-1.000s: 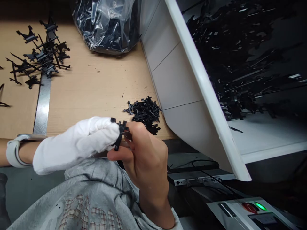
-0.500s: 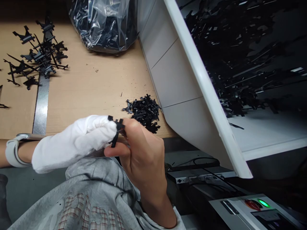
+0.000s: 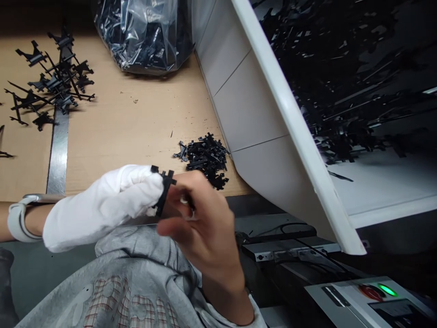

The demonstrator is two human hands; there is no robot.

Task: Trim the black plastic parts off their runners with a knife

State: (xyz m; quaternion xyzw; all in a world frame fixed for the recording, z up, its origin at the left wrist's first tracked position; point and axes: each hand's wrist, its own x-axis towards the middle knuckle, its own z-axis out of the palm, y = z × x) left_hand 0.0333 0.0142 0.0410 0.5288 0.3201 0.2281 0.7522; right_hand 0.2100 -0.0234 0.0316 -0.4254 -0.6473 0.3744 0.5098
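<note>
right hand has spread, left hand pinching black part — white bin borders tan tabletop

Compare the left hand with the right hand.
The left hand wears a white glove; the right hand is bare. The left hand grips a black part; the right hand's thumb and forefinger stand apart. The left wrist bears a strap; the right wrist shows none. Both hands are near the part.

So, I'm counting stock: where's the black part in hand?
In the head view, the black part is left of centre, in the grip of the gloved left hand, beside the bare right hand and below-left of the heap of black parts.
</note>
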